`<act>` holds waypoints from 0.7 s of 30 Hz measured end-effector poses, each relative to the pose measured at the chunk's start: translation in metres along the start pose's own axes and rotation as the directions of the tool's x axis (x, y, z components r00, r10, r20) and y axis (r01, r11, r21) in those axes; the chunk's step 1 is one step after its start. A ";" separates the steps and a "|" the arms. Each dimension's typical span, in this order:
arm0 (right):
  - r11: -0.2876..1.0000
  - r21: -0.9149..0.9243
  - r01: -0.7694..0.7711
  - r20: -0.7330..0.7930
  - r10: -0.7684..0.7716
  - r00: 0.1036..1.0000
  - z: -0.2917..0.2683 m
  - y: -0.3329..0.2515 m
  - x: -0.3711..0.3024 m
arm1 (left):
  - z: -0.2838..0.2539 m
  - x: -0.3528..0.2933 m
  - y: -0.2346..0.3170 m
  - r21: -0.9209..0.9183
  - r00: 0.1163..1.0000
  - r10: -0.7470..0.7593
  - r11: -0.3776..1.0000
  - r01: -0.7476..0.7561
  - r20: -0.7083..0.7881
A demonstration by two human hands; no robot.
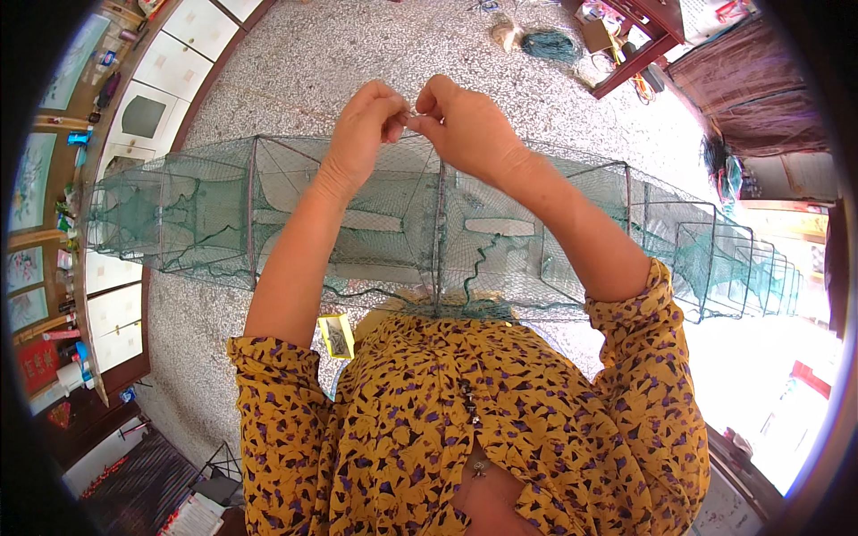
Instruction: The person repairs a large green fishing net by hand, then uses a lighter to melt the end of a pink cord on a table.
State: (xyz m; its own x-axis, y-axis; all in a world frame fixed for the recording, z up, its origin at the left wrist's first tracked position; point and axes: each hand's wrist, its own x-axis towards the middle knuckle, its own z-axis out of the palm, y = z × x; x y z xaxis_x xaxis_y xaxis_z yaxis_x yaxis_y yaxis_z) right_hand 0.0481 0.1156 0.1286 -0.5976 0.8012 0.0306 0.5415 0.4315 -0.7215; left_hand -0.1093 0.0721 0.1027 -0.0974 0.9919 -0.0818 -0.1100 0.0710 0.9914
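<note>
My left hand point(364, 125) and my right hand point(466, 125) meet fingertip to fingertip above the far edge of a long green mesh fish trap point(349, 192). Both hands are closed in a pinch. Whatever lies between the fingertips is too small to make out. Stretched from left to right in front of me, the trap has dark rectangular frames spaced along its netting. A dark green cord point(480, 263) hangs loosely on its near side, close to my body.
A small yellow box point(337, 338) with greyish contents sits beyond my left sleeve. Bundled dark green netting point(550, 45) lies on the speckled floor point(295, 54) at the far right, near a reddish wooden table point(639, 54). White cabinets point(183, 58) line the left.
</note>
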 end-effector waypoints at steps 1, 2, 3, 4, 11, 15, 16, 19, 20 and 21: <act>0.999 0.030 -0.009 0.055 0.008 0.998 -0.004 0.000 0.003 | -0.002 0.001 0.003 -0.038 0.999 -0.052 0.998 0.052 0.016; 0.999 0.025 0.020 0.059 -0.021 0.998 -0.005 0.004 0.004 | -0.004 0.002 0.005 -0.075 0.994 -0.102 0.992 0.105 0.034; 0.998 0.024 0.052 0.061 -0.053 0.997 -0.006 0.008 0.006 | -0.004 0.005 0.007 -0.117 0.985 -0.173 0.978 0.174 0.021; 0.996 0.023 0.084 0.062 -0.085 0.994 -0.006 0.009 0.008 | -0.002 0.009 0.008 -0.160 0.970 -0.243 0.957 0.242 0.010; 0.950 0.279 0.139 -0.251 -0.068 0.966 0.001 -0.007 0.052 | -0.018 0.031 -0.002 -0.219 0.877 -0.480 0.853 0.473 0.024; 0.906 0.261 0.334 -0.537 -0.152 0.830 -0.041 -0.007 0.078 | 0.005 0.022 0.011 0.063 0.921 -0.388 0.920 0.386 0.025; 0.884 0.320 0.342 -0.530 -0.133 0.838 -0.061 -0.010 0.081 | 0.008 0.018 0.014 0.080 0.931 -0.364 0.929 0.362 0.012; 0.733 0.657 0.176 -0.388 0.129 0.912 -0.116 -0.022 0.066 | 0.010 0.009 0.016 0.117 0.967 -0.244 0.965 0.234 0.075; 0.597 0.786 0.164 -0.340 0.195 0.920 -0.130 -0.014 0.068 | 0.012 0.008 0.017 0.124 0.974 -0.194 0.976 0.180 0.113; 0.607 0.766 0.213 -0.375 0.152 0.914 -0.143 0.005 0.067 | 0.012 0.007 0.015 0.116 0.973 -0.164 0.982 0.147 0.161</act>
State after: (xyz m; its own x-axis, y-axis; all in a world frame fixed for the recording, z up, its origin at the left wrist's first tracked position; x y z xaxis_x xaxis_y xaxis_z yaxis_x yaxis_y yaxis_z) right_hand 0.0947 0.2306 0.2259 -0.2422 0.9538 0.1777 -0.2514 0.1152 -0.9610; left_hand -0.0997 0.0816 0.1184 0.0821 0.9707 -0.2259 -0.0074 0.2273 0.9738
